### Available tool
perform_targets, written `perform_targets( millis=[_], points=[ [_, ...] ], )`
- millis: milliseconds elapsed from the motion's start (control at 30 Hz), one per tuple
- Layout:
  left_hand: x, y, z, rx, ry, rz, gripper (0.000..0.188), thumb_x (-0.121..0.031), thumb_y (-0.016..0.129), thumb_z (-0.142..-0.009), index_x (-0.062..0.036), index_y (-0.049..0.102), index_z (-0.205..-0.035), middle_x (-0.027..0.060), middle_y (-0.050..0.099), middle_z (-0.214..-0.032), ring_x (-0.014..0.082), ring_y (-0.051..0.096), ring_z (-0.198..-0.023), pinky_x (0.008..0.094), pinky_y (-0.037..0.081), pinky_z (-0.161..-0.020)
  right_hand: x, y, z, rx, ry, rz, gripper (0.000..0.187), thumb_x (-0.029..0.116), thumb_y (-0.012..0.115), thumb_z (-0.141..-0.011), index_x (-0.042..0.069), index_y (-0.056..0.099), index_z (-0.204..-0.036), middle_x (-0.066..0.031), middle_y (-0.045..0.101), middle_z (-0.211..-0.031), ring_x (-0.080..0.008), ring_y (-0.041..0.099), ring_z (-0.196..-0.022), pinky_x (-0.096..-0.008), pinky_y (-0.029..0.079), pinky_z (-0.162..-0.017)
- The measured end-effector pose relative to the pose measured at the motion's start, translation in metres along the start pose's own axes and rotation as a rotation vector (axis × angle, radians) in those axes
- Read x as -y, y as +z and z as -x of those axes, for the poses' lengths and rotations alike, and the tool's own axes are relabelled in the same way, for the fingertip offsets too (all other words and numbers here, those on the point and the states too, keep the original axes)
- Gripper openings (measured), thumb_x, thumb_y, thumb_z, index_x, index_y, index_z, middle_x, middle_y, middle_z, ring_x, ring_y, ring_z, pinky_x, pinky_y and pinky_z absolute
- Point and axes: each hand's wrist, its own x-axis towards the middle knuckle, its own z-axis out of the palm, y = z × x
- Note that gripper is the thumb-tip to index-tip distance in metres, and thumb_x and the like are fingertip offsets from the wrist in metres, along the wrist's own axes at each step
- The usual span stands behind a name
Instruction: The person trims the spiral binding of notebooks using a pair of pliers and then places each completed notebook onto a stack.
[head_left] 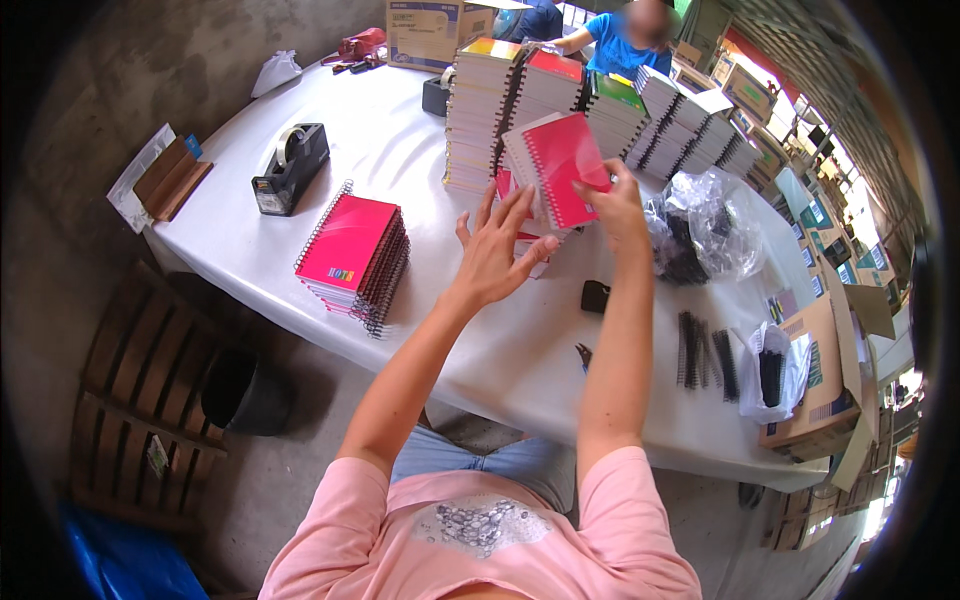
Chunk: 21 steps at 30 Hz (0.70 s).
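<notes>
Over the middle of the table, my right hand (618, 205) grips a red-covered notebook (566, 165) by its right edge, thumb on the cover. The notebook is tilted, with a row of punched holes along the cover's left side and pale sheets showing beyond it. Fingers spread, my left hand (497, 245) hovers at its lower left; whether the fingertips touch it I cannot tell. Beneath both hands lie more red and white pieces, mostly hidden. To the left stands a stack of red spiral notebooks (352, 245), their black coils sticking out on alternating sides.
Tall stacks of bound notebooks (478, 125) rise at the back, with a person in blue (625, 45) behind them. A tape dispenser (290, 168) stands left. Rightward are a clear plastic bag (715, 225), black binding coils (697, 350), pliers (584, 357) and a cardboard box (815, 375).
</notes>
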Motion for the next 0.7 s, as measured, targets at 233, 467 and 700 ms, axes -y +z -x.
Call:
perform_targets(
  millis=[233, 467, 700],
  points=[
    [-0.01, -0.021, -0.054, 0.159, -0.293, 0.901, 0.079, -0.026, 0.076, -0.076, 0.0042, 0.034, -0.136, 0.016, 0.067, -0.097, 0.0185, 0.064, -0.089, 0.0305, 0.05, -0.074, -0.019, -0.017, 0.016, 0.092, -0.026, -0.702, 0.045, -0.003, 0.071, -0.075, 0.004, 0.047, -0.112, -0.0094, 0.064, -0.099, -0.0134, 0.062, -0.086, -0.0279, 0.049, -0.081],
    [-0.018, 0.002, -0.067, -0.034, -0.386, 0.11, 0.07, -0.028, 0.078, -0.07, -0.0071, 0.045, -0.129, 0.0122, 0.067, -0.086, 0.0211, 0.057, -0.096, 0.0393, 0.043, -0.082, -0.039, -0.01, -0.005, -0.064, 0.15, 0.102, 0.022, 0.017, 0.074, -0.074, 0.002, 0.068, -0.089, -0.0121, 0.068, -0.082, -0.0188, 0.065, -0.077, -0.0327, 0.05, -0.07],
    [0.005, 0.017, -0.061, 0.026, -0.501, -0.252, 0.071, -0.053, 0.073, -0.067, -0.038, 0.046, -0.13, 0.0139, -0.002, -0.149, 0.0427, 0.005, -0.133, 0.0681, 0.021, -0.091, -0.031, 0.001, 0.003, -0.418, -0.152, 0.46, 0.024, 0.017, 0.072, -0.071, 0.003, 0.067, -0.09, -0.0201, 0.066, -0.087, -0.0374, 0.063, -0.084, -0.043, 0.048, -0.075]
  ],
)
